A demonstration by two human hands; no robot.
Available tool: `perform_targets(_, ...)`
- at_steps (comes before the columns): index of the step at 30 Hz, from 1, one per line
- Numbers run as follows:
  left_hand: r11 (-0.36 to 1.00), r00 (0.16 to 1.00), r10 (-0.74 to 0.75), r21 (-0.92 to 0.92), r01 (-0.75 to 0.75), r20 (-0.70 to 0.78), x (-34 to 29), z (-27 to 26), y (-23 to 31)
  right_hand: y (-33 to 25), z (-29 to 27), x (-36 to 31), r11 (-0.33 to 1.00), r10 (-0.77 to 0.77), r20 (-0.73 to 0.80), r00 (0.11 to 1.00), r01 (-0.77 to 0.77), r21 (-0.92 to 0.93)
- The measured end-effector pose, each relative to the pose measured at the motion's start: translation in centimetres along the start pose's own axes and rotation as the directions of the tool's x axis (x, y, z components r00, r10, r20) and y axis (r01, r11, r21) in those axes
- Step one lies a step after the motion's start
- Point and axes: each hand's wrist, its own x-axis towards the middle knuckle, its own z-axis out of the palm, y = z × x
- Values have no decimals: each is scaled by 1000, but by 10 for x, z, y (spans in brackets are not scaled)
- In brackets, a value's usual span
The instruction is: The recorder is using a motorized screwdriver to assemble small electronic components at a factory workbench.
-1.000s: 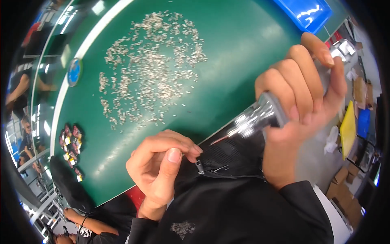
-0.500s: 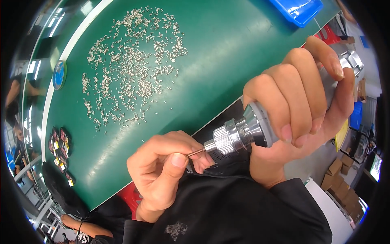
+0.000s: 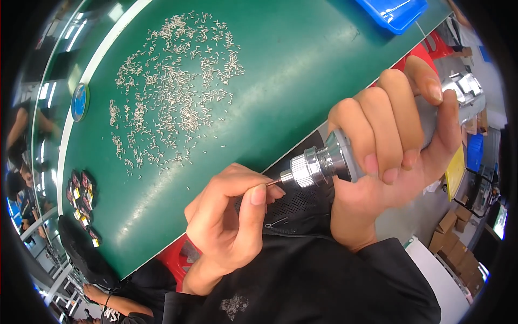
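My right hand (image 3: 386, 129) is wrapped round the body of a silver power screwdriver (image 3: 306, 169), held slantwise over the table's front edge. Its knurled collar and nose point toward my left hand (image 3: 229, 216). There, thumb and forefinger pinch the thin bit (image 3: 273, 182) at the nose. Most of the screwdriver's grip is hidden behind my right fingers, while its shiny rear end shows past them. Many short silver pins or screws (image 3: 178, 92) lie scattered on the green tabletop (image 3: 280, 97) beyond both hands; their exact kind is too small to tell.
At the far right edge stands a blue plastic tray (image 3: 396, 16). Along the left are a small round blue dish (image 3: 80, 101), several dark small packets (image 3: 81, 197) and a black cloth-like item (image 3: 86, 254). Another person's forearm (image 3: 121, 303) shows at lower left, near a red stool (image 3: 175, 264).
My left hand has shifted right and slightly up, still pinching the bit. The screwdriver's nose has moved a little right and up, and its rear end shows more.
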Motion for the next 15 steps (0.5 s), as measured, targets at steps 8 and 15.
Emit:
perform_targets(8, 961, 980, 5, 271, -59, 197, 17, -4, -2, -10, -10, 15, 1000, 16, 67, 998, -17, 15)
perform_targets(15, 673, 981, 122, 714, -193, 151, 45, -63, 19, -1, -24, 26, 998, -55, -215, 975, 50, -27)
